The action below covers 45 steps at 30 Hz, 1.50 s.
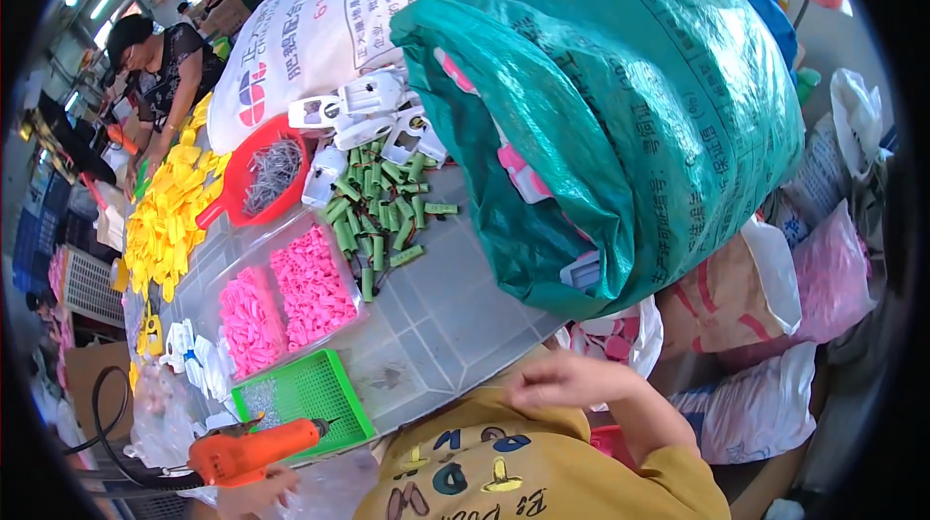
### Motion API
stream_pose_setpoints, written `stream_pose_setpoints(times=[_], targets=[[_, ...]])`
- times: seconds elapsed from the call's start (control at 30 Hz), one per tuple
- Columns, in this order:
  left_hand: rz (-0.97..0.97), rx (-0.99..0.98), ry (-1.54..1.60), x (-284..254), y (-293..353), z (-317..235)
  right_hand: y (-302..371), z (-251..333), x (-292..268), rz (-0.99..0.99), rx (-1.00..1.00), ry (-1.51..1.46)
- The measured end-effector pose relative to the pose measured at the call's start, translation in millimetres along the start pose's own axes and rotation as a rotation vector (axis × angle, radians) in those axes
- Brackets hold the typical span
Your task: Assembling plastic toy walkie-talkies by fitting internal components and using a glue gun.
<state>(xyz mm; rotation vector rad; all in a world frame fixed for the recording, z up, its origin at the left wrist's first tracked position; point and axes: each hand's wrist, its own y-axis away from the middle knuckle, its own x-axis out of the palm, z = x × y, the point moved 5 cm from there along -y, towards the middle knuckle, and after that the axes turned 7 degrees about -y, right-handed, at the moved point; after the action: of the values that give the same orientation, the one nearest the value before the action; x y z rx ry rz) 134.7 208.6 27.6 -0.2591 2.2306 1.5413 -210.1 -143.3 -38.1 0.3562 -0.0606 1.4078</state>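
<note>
At the lower left, my left hand (257, 496) is just under an orange electric screwdriver (247, 452). Its visible fingers are spread, and the screwdriver hides part of it. I cannot tell whether they touch. My right hand (570, 379) is over my yellow shirt by the table's near edge; its fingers are smeared and no object shows in them. Beside the screwdriver tip sits a green basket (334, 386) with small metal pieces. Pink plastic parts (312, 278) fill a clear divided tray behind it. Green wired cylinders (378, 200) lie in a heap beyond, against white plastic housings (363, 108).
A big green woven sack (620, 132) with pink-and-white items in its mouth covers the table's right side. A red pan (228, 192) of metal pins and yellow parts (170, 215) are at left. A white sack (320, 35) stands behind. A person (165, 64) works at far left.
</note>
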Motion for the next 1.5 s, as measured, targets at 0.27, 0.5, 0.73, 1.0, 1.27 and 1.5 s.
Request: stream_pose_setpoints(times=[0.27,0.5,0.73,1.0,1.27,1.5], targets=[[-0.68,0.58,0.036,-52,-34,-54,-103,108,-91,-1.443,-0.009,1.365],[-0.755,0.756,-0.28,-53,-61,-126,-110,98,-150,-1.555,0.23,1.415],[-0.932,0.724,-0.319,-67,-72,-155,-109,98,-117,-1.425,0.179,1.292],[-0.989,0.946,-0.437,-64,-120,-185,-78,111,-47,-1.378,-0.113,1.137],[-0.888,1.04,-0.462,-62,-132,-218,-79,47,-13,-0.6,-0.298,-0.626],[-0.915,1.173,-0.406,-54,-119,-263,-115,1,3,-0.345,-0.132,-0.929]])
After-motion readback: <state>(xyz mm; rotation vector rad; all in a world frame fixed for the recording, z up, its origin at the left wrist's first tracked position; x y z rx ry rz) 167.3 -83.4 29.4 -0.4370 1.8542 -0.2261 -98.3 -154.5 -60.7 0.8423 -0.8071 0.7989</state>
